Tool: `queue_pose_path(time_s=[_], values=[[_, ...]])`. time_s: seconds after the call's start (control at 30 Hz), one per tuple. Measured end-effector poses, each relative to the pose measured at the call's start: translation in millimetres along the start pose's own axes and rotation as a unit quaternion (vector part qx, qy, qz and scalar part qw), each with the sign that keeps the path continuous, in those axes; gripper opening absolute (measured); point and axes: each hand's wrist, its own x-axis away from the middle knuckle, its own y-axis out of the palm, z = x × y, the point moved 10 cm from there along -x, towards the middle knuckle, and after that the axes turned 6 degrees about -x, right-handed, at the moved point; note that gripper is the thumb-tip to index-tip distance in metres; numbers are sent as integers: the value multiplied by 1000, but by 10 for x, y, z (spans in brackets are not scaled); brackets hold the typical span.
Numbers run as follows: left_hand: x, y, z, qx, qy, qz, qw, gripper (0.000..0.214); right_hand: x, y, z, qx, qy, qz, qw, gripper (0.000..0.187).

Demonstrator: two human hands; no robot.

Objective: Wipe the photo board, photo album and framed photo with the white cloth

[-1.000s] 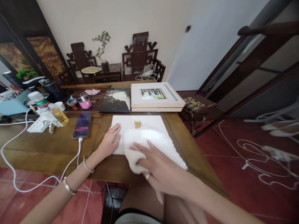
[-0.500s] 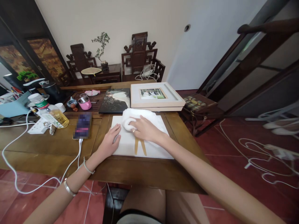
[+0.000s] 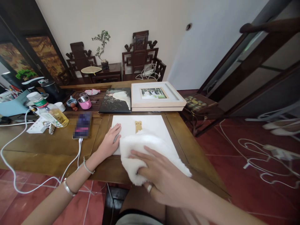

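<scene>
Head view: right hand [image 3: 159, 178] clutches a white cloth [image 3: 145, 145] in curled fingers [image 3: 143, 155] at the near edge of a white board [image 3: 150, 123] on the worktop [image 3: 47, 147]; left hand [image 3: 109, 145] rests flat, empty, on the board's left edge.

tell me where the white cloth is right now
In the head view the white cloth sits low centre, under the right hand, covering the near edge of the white panel on the wooden table, just right of the left hand.
</scene>
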Motion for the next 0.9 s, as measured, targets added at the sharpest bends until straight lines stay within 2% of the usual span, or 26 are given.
queue_pose_path(time_s=[0.1,0.2,0.27,0.33,0.4,0.47,0.57,0.63,0.7,0.8,0.9], values=[[-1,7,-1,2,-2,2,1000,44,-183,-126,314,50,35,35,998,27],[-2,-20,-3,16,-14,6,1000,45,-503,-283,706,113,101,63,986,28],[-3,-87,11,37,-18,24,999,45,-728,-352,881,136,136,73,979,29],[0,-172,28,61,-22,49,997,45,-907,-361,929,140,148,81,976,31],[9,-251,32,83,-30,74,993,46,-1001,-284,846,136,135,77,979,32],[24,-313,14,101,-43,99,989,48,-992,-156,648,123,96,63,986,30],[46,-334,-12,110,-56,115,986,51,-806,33,221,70,0,13,997,23],[49,-303,-17,103,-57,108,987,52,-617,77,-12,18,-47,-34,998,20],[42,-245,-16,94,-54,90,990,51,-446,30,-107,-32,-56,-73,995,22],[19,-119,-4,69,-44,43,996,49,-309,-139,72,-59,0,-96,994,22],[0,-57,7,40,-36,24,998,46,-354,-381,508,-37,79,-50,995,15]])
